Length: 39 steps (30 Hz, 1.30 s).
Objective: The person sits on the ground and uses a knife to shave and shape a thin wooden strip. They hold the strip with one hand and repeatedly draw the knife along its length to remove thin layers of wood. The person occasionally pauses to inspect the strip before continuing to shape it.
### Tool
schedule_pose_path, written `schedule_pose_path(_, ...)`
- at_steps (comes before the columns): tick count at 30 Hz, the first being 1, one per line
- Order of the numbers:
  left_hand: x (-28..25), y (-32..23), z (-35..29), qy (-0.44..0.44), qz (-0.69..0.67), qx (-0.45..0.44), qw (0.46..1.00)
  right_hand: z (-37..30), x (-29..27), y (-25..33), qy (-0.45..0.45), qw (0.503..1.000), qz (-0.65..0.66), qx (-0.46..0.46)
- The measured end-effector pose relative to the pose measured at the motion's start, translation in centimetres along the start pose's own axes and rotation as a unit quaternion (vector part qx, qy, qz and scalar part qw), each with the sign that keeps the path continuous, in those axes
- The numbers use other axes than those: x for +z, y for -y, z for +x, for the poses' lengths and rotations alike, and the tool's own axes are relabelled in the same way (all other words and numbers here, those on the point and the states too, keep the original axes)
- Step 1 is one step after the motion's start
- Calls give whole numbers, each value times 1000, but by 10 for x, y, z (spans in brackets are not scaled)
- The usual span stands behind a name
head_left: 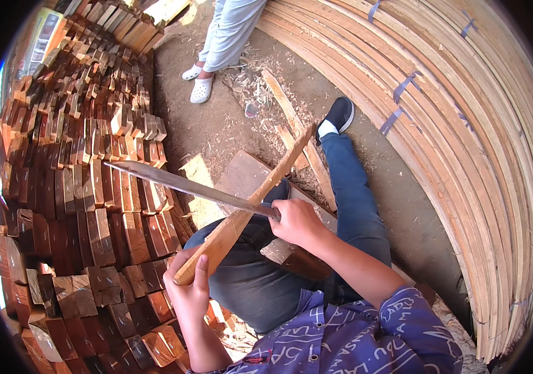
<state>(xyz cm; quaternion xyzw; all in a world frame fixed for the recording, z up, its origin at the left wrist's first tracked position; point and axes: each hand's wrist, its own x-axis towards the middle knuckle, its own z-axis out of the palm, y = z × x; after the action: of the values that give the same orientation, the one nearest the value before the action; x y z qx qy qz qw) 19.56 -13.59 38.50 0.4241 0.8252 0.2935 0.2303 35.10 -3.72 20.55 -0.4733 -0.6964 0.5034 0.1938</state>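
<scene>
My left hand (188, 280) is closed round the near end of a long wooden strip (223, 239), its thumb lying along the top. The strip slants away over my thigh to a narrower far end close to my dark shoe. In my right hand (296, 220) is the handle of a long-bladed machete (182, 183). Its blade points to the left and crosses over the strip near the middle. From this view I cannot tell whether the edge touches the wood. Below the crossing, a wooden block (244, 174) lies on the ground between my legs.
Stacked wooden blocks (92, 237) rise along my left. Bundles of long thin boards (428, 124), tied with blue strips, curve along my right. Wood shavings (248, 81) and a loose board (301, 134) lie ahead. A person in white clogs (201, 90) stands beyond.
</scene>
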Motion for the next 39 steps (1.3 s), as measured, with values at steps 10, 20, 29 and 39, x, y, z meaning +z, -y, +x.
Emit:
schedule_pose_path(10, 5, 2, 6, -3, -61, -50, 997, 42, 14, -77, -32, 988, -125, 79)
schedule_pose_path(20, -2, 13, 14, 1, -10, -10, 1000, 30, 19, -94, -21, 993, -68, 96)
schedule_pose_path(29, -4, 5, 21, -24, 33, 21, 999, 34, -7, -59, -5, 995, -68, 67)
schedule_pose_path(39, 2, -13, 18, -12, -33, -66, 997, 62, 0, -125, -9, 969, -106, 221)
